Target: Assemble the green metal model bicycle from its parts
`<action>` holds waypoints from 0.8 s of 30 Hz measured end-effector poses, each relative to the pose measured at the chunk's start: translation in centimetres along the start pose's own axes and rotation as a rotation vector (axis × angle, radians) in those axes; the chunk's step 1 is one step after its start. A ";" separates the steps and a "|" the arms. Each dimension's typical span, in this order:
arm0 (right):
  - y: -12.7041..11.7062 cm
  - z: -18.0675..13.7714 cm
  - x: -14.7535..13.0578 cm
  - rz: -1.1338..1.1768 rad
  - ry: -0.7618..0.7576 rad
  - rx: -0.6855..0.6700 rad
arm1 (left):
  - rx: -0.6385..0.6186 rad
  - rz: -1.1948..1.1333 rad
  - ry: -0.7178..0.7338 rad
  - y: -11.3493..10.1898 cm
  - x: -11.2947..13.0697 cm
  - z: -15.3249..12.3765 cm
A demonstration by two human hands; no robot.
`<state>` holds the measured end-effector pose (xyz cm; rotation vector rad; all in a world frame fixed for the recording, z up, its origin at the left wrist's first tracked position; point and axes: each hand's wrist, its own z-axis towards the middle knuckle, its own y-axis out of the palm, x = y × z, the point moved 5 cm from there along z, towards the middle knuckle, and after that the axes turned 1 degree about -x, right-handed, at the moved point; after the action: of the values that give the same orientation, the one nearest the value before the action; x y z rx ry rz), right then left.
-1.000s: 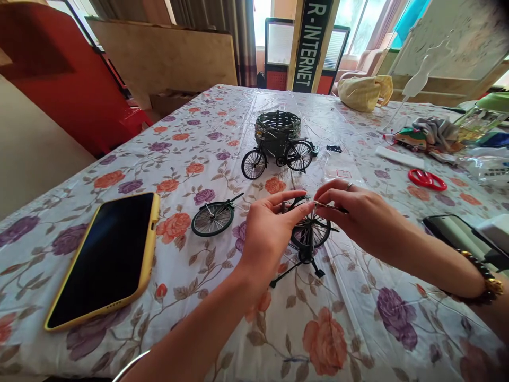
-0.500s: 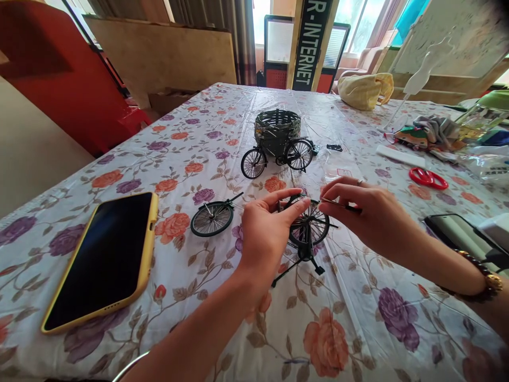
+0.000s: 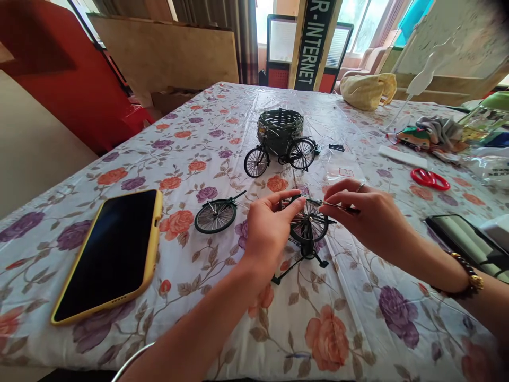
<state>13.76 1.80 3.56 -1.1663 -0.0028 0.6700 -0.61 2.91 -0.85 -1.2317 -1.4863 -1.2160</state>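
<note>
The left hand (image 3: 264, 225) has thumb and forefinger drawn in on a dark part at the far edge of a black miniature bicycle section with one spoked wheel (image 3: 308, 233); exactly which part they pinch is hidden. That section lies directly beneath and between the two hands, its pedals and frame bars reaching back toward the wearer. The right hand (image 3: 356, 204) pinches a slender dark metal tool (image 3: 352, 210) between thumb and fingers, its tip near the tyre; whether they touch cannot be told.

Judging by how things lie, the work is partway along. One wheel sits with the pedals and bars under the hands, while a loose dark-green spoked wheel with a short stem (image 3: 215, 215) lies to the left of the left hand, not joined to it. Ahead of the grip, a whole black miniature bicycle (image 3: 280, 154) leans by a round dark woven basket (image 3: 280, 124), both wheels in place.

Beyond them, a tall black sign board with a wooden edge (image 3: 313, 45) reads "R-INTERNET" in white capitals. Just ahead of the right hand, a small clear plastic packet (image 3: 344, 168) bears a red-framed label too small to read.
</note>
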 end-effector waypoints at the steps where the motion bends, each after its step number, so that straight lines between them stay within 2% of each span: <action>1: 0.1 0.0 0.2 0.014 0.007 -0.013 | 0.001 -0.012 -0.021 0.0 -0.2 0.0; 5: 0.7 0.1 1.0 0.095 0.042 -0.092 | -0.049 -0.031 -0.101 0.4 -0.9 0.1; 10: 1.3 0.4 1.8 0.209 0.079 -0.271 | -0.110 -0.013 -0.119 0.8 -1.1 -0.1; 14: 0.9 0.4 1.5 0.146 0.049 -0.265 | -0.160 0.092 -0.096 0.9 -0.6 -0.4; 20: 0.6 0.7 1.1 0.096 0.025 -0.295 | -0.218 0.390 0.019 0.9 0.9 -0.4; 24: 0.7 1.4 1.2 0.086 -0.050 -0.318 | -0.268 0.496 -0.004 0.7 1.5 -0.5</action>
<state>13.94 3.72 3.16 -1.4611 -0.1051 0.7938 -0.20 2.72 0.80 -1.6601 -0.9514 -1.0880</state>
